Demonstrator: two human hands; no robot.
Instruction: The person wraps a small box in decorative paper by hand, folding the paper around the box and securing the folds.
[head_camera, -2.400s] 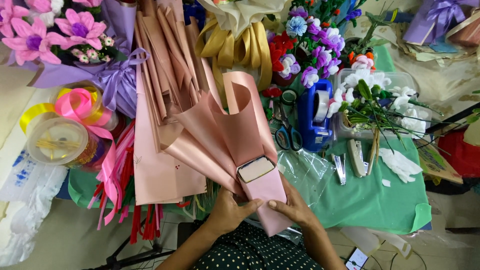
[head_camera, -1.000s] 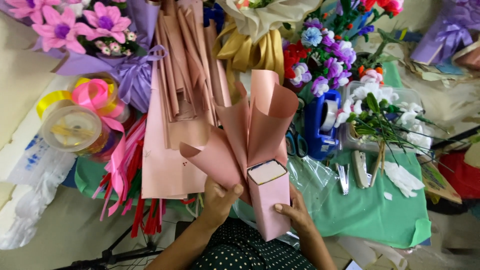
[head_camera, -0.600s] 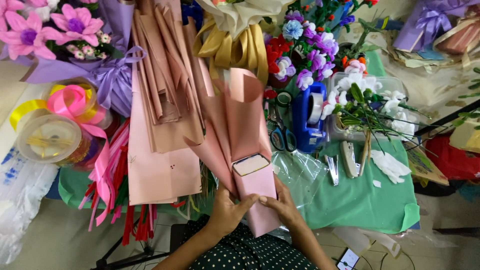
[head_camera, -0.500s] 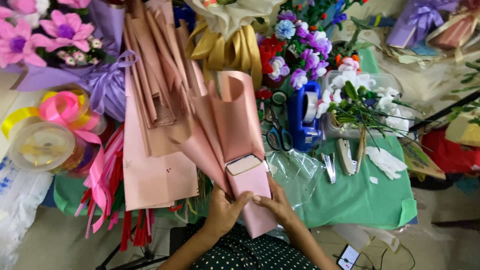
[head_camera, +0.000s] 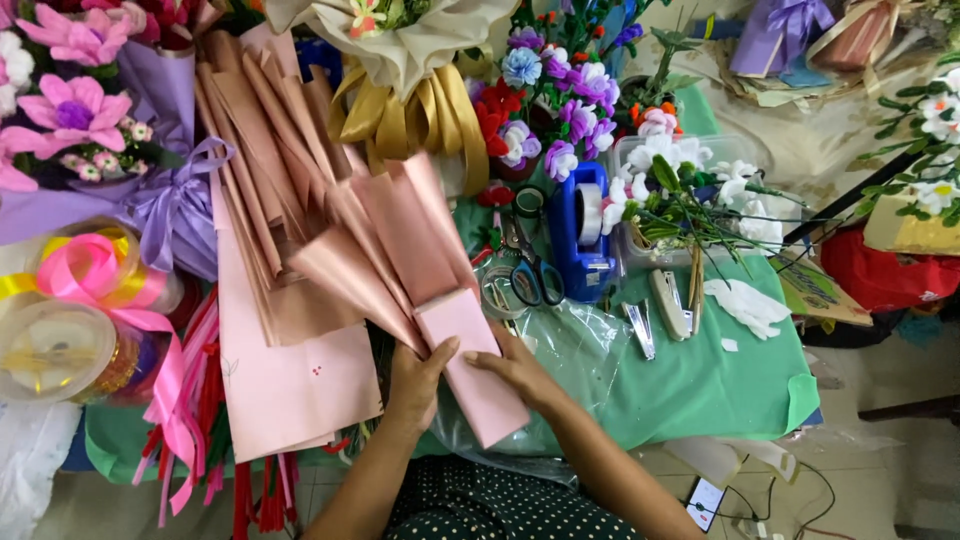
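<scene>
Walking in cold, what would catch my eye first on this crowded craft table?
Probably the pink wrapped box at bottom centre, pressed between the left hand and right hand, with pink paper fanning up out of it. To its left lies a stack of pink paper sheets; a blue tape dispenser stands to the upper right on the green table cover, and purple flowers crowd the back.

florist's craft workshop | ribbon spools (head_camera: 85, 290) | wrapping paper sheets (head_camera: 290, 370) | artificial bouquets (head_camera: 560, 90) | tape dispenser (head_camera: 585, 235)
</scene>
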